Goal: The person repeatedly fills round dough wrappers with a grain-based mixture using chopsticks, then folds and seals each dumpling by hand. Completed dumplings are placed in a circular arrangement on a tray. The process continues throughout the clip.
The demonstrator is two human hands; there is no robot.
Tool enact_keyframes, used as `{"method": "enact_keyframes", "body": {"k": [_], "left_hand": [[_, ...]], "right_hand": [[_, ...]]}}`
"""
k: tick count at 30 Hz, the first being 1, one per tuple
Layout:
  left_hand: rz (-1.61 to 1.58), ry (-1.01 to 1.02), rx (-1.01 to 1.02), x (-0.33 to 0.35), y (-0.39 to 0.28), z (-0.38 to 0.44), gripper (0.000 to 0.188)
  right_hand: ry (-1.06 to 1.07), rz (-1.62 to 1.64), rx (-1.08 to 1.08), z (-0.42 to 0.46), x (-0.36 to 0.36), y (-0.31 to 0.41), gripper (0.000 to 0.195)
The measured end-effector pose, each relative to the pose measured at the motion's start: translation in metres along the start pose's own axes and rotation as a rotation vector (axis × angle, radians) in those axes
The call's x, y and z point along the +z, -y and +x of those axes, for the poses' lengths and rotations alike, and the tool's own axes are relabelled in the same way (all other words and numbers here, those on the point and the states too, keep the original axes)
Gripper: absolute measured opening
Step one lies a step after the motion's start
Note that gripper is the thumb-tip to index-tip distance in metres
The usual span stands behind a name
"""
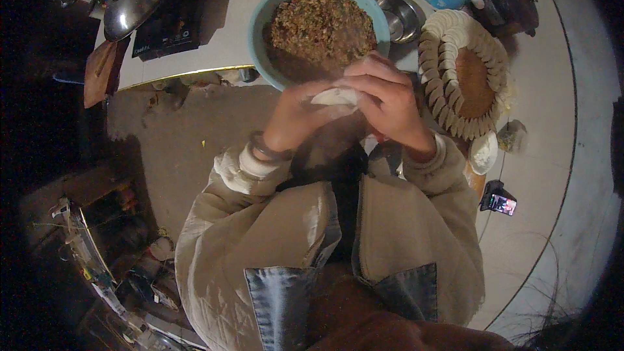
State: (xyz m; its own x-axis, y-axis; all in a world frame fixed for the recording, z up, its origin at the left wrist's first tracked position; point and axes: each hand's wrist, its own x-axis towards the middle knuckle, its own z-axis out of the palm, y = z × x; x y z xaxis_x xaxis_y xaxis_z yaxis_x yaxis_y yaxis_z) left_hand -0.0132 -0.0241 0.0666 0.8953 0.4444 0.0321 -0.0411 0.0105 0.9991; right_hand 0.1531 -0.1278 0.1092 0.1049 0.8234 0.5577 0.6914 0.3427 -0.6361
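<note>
A pale dumpling point(335, 97), or a folded dough wrapper, sits between my two hands, just in front of a light-blue basin point(254, 39). My left hand point(295, 114) cradles it from the left, a dark bracelet on that wrist. From the right, the fingers of my right hand point(390, 100) close over its upper edge and partly hide it. Inside the basin is a mound of chopped brown filling point(321, 27) with green bits. Both hands overlap the basin's near rim in the view.
To the right, rows of shaped dumplings point(436, 66) ring a round brown board point(474, 83). Near it are a white bowl of flour point(483, 155), a steel bowl point(400, 17) and a lit phone point(503, 204). A black cooktop point(168, 34), metal lid point(139, 0) and cleaver-like blade point(100, 75) stand left.
</note>
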Motion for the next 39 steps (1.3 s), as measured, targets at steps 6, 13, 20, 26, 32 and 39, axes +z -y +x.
{"method": "enact_keyframes", "body": {"k": [6, 13, 20, 26, 32, 39], "left_hand": [[-0.021, -0.016, 0.114, 0.002, 0.003, 0.005, 0.030], [0.007, 0.041, -0.025, -0.002, -0.001, 0.000, 0.026], [0.029, 0.113, -0.046, -0.006, -0.003, -0.001, 0.021], [-0.036, 0.143, -0.092, -0.010, -0.003, -0.002, 0.019], [-0.016, 0.164, -0.042, -0.010, -0.013, 0.000, 0.018], [0.046, 0.216, -0.113, -0.017, -0.002, 0.004, 0.018]], "right_hand": [[0.015, 0.052, 0.000, -0.003, -0.001, -0.006, 0.021], [0.056, 0.103, 0.049, -0.002, 0.000, -0.008, 0.021], [0.085, 0.108, 0.047, 0.002, 0.001, -0.010, 0.019], [0.140, 0.173, 0.058, 0.010, 0.001, -0.010, 0.016], [0.146, 0.207, 0.073, 0.009, 0.004, -0.014, 0.015], [0.122, 0.237, 0.136, 0.008, 0.006, -0.012, 0.015]]}}
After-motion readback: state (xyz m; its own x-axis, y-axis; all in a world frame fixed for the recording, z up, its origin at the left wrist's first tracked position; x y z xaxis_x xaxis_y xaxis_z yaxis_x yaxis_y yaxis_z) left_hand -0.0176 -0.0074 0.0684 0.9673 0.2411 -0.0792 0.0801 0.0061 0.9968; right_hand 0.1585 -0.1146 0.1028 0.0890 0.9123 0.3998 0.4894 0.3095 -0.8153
